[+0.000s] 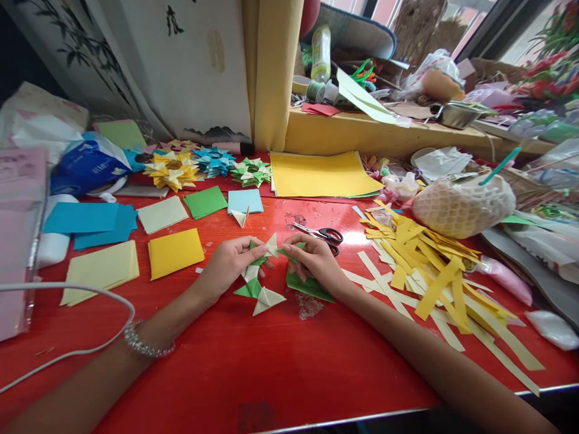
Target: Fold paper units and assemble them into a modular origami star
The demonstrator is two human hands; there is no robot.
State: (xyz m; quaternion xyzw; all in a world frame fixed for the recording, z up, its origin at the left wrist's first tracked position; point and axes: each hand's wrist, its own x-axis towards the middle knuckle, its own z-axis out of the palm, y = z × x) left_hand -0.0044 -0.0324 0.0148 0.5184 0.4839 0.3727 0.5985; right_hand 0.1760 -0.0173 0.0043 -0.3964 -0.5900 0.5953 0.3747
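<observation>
My left hand pinches a chain of folded paper pieces, green and cream pieces joined in turn, which curves down toward the table. Between the fingers of my right hand is a small folded green paper piece, its tip close to the chain's cream end; whether the two touch I cannot tell. Under my right hand lies a green paper sheet, partly covered. Just behind that hand rest black-handled scissors. A separate folded cream piece sits beyond my left hand.
Stacks of blue, yellow and green paper lie at left. Finished paper rings, one of them yellow, line the back near large yellow sheets. Cut paper strips spread at right. A white cable crosses the left side.
</observation>
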